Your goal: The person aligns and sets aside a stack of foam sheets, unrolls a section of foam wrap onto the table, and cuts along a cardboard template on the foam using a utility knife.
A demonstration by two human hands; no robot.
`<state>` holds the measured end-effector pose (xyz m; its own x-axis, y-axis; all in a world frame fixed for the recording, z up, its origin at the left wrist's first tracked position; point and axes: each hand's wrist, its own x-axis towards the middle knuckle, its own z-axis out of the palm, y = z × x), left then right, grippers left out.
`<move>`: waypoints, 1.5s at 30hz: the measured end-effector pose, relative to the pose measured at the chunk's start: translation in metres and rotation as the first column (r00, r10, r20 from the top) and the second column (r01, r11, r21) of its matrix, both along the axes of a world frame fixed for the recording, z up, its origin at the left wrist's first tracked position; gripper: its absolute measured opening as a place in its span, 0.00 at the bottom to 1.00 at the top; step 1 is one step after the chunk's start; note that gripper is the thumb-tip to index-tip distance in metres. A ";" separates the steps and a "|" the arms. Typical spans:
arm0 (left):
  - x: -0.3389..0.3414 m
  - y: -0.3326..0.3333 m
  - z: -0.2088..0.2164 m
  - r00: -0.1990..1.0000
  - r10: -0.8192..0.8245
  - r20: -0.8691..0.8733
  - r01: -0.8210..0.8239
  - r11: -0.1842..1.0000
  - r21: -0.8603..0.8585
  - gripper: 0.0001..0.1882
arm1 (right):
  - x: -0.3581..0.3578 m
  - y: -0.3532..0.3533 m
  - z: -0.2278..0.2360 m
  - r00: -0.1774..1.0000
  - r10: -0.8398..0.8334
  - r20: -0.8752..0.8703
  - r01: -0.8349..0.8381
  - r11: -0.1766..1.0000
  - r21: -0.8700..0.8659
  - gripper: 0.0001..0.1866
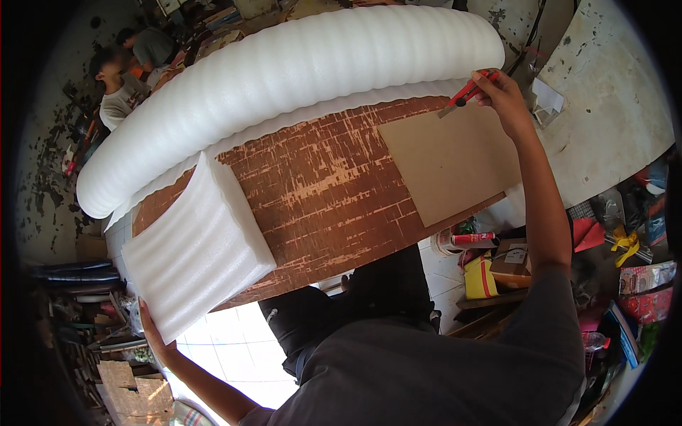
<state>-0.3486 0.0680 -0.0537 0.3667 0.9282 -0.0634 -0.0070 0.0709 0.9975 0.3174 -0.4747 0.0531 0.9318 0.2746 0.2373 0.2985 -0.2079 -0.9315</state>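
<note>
My right hand (503,99) is closed around a red utility knife (470,92), its blade pointing down to the left over the far edge of a brown cardboard sheet (458,163). At the near left, my left hand (155,334) grips the outer edge of a stack of white foam sheets (199,241); some of its fingers are hidden by the foam. The stack lies partly on the worn brown table (320,192) and sticks out past its left end. Along the table's far side lies a long, thick roll of white foam (298,82), with a loose flap along its near edge.
Two people (121,89) are beyond the roll at the far left. A pale stained board (611,106) is at the right. Under the table's right end are a yellow box (481,278) and assorted packets. Wood scraps (131,387) lie at the lower left.
</note>
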 end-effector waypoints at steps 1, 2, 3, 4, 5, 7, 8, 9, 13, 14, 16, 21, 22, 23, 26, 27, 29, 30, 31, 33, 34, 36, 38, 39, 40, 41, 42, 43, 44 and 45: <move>0.004 0.000 -0.001 1.000 0.011 0.006 -0.011 1.000 -0.021 0.36 | 0.006 -0.002 -0.003 1.000 -0.004 -0.005 0.004 1.000 -0.003 0.22; 0.008 0.000 -0.001 1.000 0.024 0.011 -0.023 0.999 -0.041 0.35 | 0.014 -0.005 -0.008 1.000 -0.013 0.004 0.013 1.000 -0.013 0.22; 0.004 -0.002 -0.001 1.000 0.009 0.020 -0.008 0.999 -0.035 0.37 | 0.020 -0.005 -0.010 1.000 -0.014 0.018 0.014 1.000 -0.017 0.23; 0.001 -0.002 -0.001 1.000 -0.007 0.029 0.008 1.000 -0.030 0.39 | 0.026 -0.006 -0.011 1.000 -0.012 0.018 0.012 1.000 -0.016 0.23; 0.000 -0.002 -0.001 1.000 -0.006 0.028 0.007 1.000 -0.028 0.39 | 0.033 -0.008 -0.012 1.000 -0.019 -0.014 0.020 0.999 0.038 0.21; 0.002 -0.003 0.000 0.999 0.021 0.048 -0.019 0.999 -0.051 0.35 | 0.052 -0.014 -0.016 0.999 -0.025 -0.048 0.029 0.995 0.092 0.19; 0.003 -0.004 0.001 0.999 0.019 0.048 -0.017 0.999 -0.050 0.35 | 0.063 -0.019 -0.018 0.998 -0.051 -0.034 0.056 0.984 0.167 0.18; 0.006 -0.007 0.004 0.999 0.030 0.042 -0.027 0.997 -0.076 0.35 | 0.075 -0.024 -0.023 0.997 -0.078 -0.025 0.082 0.967 0.241 0.18; 0.000 0.001 -0.001 1.000 -0.006 0.016 0.008 0.997 -0.074 0.38 | 0.114 -0.037 -0.034 0.991 -0.066 -0.116 0.099 0.946 0.309 0.16; -0.001 0.003 -0.002 1.000 -0.007 0.016 0.008 0.997 -0.073 0.38 | 0.124 -0.041 -0.038 0.989 -0.061 -0.133 0.099 0.947 0.306 0.15; 0.000 0.004 -0.001 0.997 -0.075 0.023 0.076 0.996 -0.049 0.39 | 0.133 -0.046 -0.042 0.986 -0.054 -0.155 0.100 0.948 0.303 0.15; -0.003 0.008 -0.003 0.999 -0.039 0.000 0.039 0.996 -0.075 0.39 | 0.143 -0.048 -0.050 0.987 -0.016 -0.158 0.056 0.966 0.252 0.13; -0.004 0.008 -0.003 1.000 -0.026 -0.004 0.026 0.997 -0.075 0.39 | 0.144 -0.047 -0.051 0.987 -0.015 -0.160 0.055 0.966 0.252 0.13; -0.004 0.008 -0.003 1.000 -0.025 -0.006 0.024 0.997 -0.075 0.39 | 0.144 -0.046 -0.052 0.988 -0.016 -0.154 0.052 0.970 0.237 0.13; -0.002 0.008 -0.003 1.000 -0.006 -0.021 0.004 0.997 -0.071 0.39 | 0.147 -0.050 -0.053 0.988 -0.008 -0.152 0.040 0.976 0.212 0.12; -0.001 0.008 -0.002 1.000 -0.013 -0.021 0.012 0.997 -0.071 0.39 | 0.149 -0.051 -0.053 0.988 0.004 -0.156 0.027 0.979 0.201 0.12; 0.000 0.008 -0.003 1.000 -0.021 -0.023 0.020 0.997 -0.072 0.39 | 0.153 -0.053 -0.053 0.989 0.010 -0.149 0.020 0.980 0.196 0.12; -0.001 0.007 -0.003 1.000 -0.011 -0.029 0.009 0.998 -0.066 0.38 | 0.153 -0.051 -0.053 0.990 0.019 -0.143 0.010 0.981 0.195 0.12; -0.001 0.007 -0.003 0.999 0.000 -0.036 -0.002 0.998 -0.059 0.38 | 0.152 -0.050 -0.052 0.989 0.021 -0.145 0.008 0.981 0.196 0.12; -0.004 0.010 -0.004 0.999 0.001 -0.047 -0.004 0.998 -0.061 0.38 | 0.150 -0.051 -0.051 0.988 0.013 -0.156 0.018 0.980 0.197 0.12; -0.006 0.011 -0.004 0.998 0.001 -0.056 -0.004 0.998 -0.063 0.38 | 0.148 -0.051 -0.050 0.987 0.017 -0.159 0.015 0.980 0.198 0.12; -0.006 0.011 -0.004 0.999 -0.005 -0.047 0.002 0.997 -0.071 0.39 | 0.150 -0.055 -0.051 0.988 -0.005 -0.155 0.041 0.972 0.230 0.13; -0.001 0.010 -0.003 0.999 -0.017 -0.037 0.014 0.997 -0.080 0.39 | 0.158 -0.063 -0.053 0.988 -0.017 -0.156 0.054 0.971 0.231 0.13; 0.000 0.009 -0.002 0.999 -0.011 -0.045 0.008 0.997 -0.078 0.39 | 0.164 -0.067 -0.054 0.987 -0.026 -0.157 0.062 0.970 0.233 0.13; 0.000 0.009 -0.002 0.999 -0.006 -0.054 0.002 0.997 -0.076 0.39 | 0.170 -0.072 -0.055 0.987 -0.028 -0.159 0.065 0.970 0.234 0.13; 0.002 0.009 -0.002 0.998 -0.008 -0.056 0.004 0.997 -0.076 0.39 | 0.176 -0.078 -0.056 0.988 -0.016 -0.156 0.048 0.977 0.206 0.14; -0.001 0.010 -0.001 0.998 -0.025 -0.055 0.021 0.997 -0.075 0.39 | 0.179 -0.080 -0.056 0.988 0.000 -0.155 0.028 0.984 0.178 0.14; -0.003 0.011 -0.001 0.998 -0.042 -0.054 0.038 0.996 -0.075 0.39 | 0.182 -0.083 -0.056 0.987 0.000 -0.158 0.029 0.983 0.180 0.14; -0.004 0.011 -0.002 0.997 -0.042 -0.058 0.038 0.997 -0.073 0.39 | 0.186 -0.087 -0.054 0.989 -0.036 -0.141 0.053 0.991 0.124 0.15; -0.005 0.012 -0.003 0.997 -0.003 -0.076 -0.003 0.997 -0.079 0.39 | 0.190 -0.092 -0.054 0.990 -0.072 -0.119 0.080 0.994 0.068 0.15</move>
<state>-0.3535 0.0803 -0.0568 0.3582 0.9190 -0.1645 0.0682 0.1499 0.9863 0.5077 -0.5663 -0.0012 0.9718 0.1879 0.1427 0.1731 -0.1570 -0.9723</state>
